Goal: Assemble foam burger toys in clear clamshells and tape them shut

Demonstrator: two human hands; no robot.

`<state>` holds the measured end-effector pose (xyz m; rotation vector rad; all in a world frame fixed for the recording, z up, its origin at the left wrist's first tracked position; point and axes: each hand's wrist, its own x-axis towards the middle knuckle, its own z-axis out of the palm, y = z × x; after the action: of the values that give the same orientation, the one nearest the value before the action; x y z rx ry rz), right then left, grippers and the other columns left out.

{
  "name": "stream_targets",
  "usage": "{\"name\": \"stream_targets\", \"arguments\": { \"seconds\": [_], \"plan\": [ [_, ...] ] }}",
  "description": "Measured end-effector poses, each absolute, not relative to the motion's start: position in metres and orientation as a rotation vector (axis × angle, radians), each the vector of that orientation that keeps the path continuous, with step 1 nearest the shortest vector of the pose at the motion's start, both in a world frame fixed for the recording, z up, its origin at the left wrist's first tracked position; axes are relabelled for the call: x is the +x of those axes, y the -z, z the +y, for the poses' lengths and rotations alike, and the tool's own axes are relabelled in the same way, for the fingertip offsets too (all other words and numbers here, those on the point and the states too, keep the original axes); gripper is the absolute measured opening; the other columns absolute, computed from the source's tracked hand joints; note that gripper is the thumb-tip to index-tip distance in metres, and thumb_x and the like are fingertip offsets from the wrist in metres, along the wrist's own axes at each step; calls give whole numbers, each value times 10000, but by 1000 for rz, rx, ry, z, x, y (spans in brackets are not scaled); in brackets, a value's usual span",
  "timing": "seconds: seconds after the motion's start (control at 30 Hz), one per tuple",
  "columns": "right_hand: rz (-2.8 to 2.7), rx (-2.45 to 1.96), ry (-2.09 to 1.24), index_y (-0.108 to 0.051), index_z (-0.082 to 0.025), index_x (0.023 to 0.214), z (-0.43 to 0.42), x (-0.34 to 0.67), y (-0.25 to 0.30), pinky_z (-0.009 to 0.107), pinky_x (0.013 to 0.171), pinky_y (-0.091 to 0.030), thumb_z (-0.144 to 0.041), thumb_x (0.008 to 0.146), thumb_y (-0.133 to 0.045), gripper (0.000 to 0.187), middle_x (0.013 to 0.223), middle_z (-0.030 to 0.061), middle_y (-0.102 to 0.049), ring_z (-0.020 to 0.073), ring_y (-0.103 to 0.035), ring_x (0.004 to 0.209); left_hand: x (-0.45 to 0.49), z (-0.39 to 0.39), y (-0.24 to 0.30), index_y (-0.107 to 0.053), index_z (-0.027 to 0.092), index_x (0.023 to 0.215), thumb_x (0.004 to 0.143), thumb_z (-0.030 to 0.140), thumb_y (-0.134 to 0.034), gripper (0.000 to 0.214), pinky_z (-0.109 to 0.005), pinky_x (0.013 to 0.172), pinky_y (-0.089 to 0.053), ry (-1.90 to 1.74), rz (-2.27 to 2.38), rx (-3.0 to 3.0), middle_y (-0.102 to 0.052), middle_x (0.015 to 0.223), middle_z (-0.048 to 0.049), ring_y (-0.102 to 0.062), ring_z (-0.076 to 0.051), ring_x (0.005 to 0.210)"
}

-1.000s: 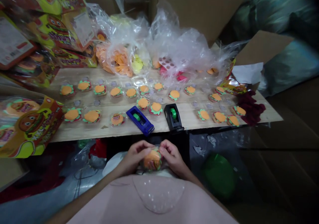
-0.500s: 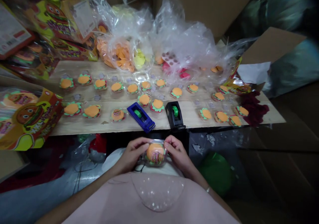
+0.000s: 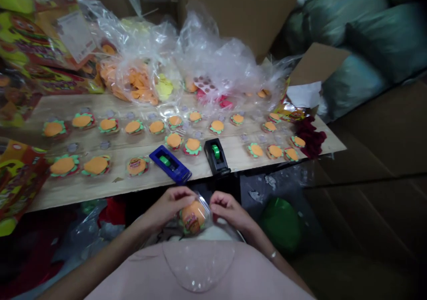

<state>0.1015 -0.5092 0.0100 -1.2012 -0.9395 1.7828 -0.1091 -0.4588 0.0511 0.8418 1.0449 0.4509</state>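
My left hand (image 3: 175, 204) pinches the upper edge of a clear plastic clamshell with a toy burger (image 3: 192, 217) inside, held tilted above my lap. The burger has an orange bun with a printed label and green lettuce edges. Just right of the package is my right hand (image 3: 228, 208), apart from it or barely at its edge. Its thumb and fingers are pressed together; whatever they hold is too small or hidden to make out. Beyond my hands, a blue tape dispenser (image 3: 171, 164) and a black tape dispenser (image 3: 216, 157) stand at the table's near edge, both with green tape.
Rows of packaged toy burgers (image 3: 133, 126) cover the wooden table (image 3: 133, 188). Plastic bags of orange and yellow pieces (image 3: 136, 82) lie behind them. Printed boxes (image 3: 20, 180) stand left, dark red cloth (image 3: 310, 137) lies right. A green stool (image 3: 280, 224) is below.
The view has swung right. My right hand has come away from the package's side, while my left hand still holds the package, now tilted.
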Motion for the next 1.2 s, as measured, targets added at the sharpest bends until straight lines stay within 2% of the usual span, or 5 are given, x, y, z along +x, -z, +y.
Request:
{"name": "stream_targets", "arguments": {
  "seconds": [0.13,0.33,0.63,0.83,1.2],
  "plan": [
    [-672,-1597,-1089,-595,-192,820,-493,155,27,223,554,-405,-466,676,-690,323,734,-10,-583,118,-517,632,-76,-477,-52,-696,132,762,668,455,-708,337,-233,585,-413,-464,1056,776,-651,690,-35,-553,-140,615],
    [-558,-1654,-1092,-606,-167,848,-477,171,76,250,543,-438,-562,707,-600,419,775,54,-642,184,-616,715,-70,-480,-64,-725,154,836,634,400,-714,319,-280,720,-459,-387,996,803,-692,900,-75,-603,-221,841],
    [-1363,-1757,-424,-624,-202,1064,-468,192,52,421,966,-332,-296,819,-540,275,1132,114,-573,249,-458,1088,-67,-485,-60,-606,154,740,644,361,-742,265,-211,546,-400,-405,1004,737,-620,642,3,-535,-116,567],
    [-1460,-1652,-673,-624,-213,727,-453,199,35,371,855,-370,-275,781,-595,87,853,54,-619,222,-510,892,-62,-483,-54,-572,164,727,646,366,-726,267,-203,524,-395,-428,1061,680,-592,619,26,-526,-106,545],
    [-1160,-1316,-1083,-613,-199,724,-456,166,-9,280,756,-385,-323,774,-628,135,915,32,-606,165,-540,853,-53,-473,-46,-549,160,697,673,295,-684,192,-241,640,-457,-449,1019,681,-667,889,-29,-608,-155,731]
  ]
}}
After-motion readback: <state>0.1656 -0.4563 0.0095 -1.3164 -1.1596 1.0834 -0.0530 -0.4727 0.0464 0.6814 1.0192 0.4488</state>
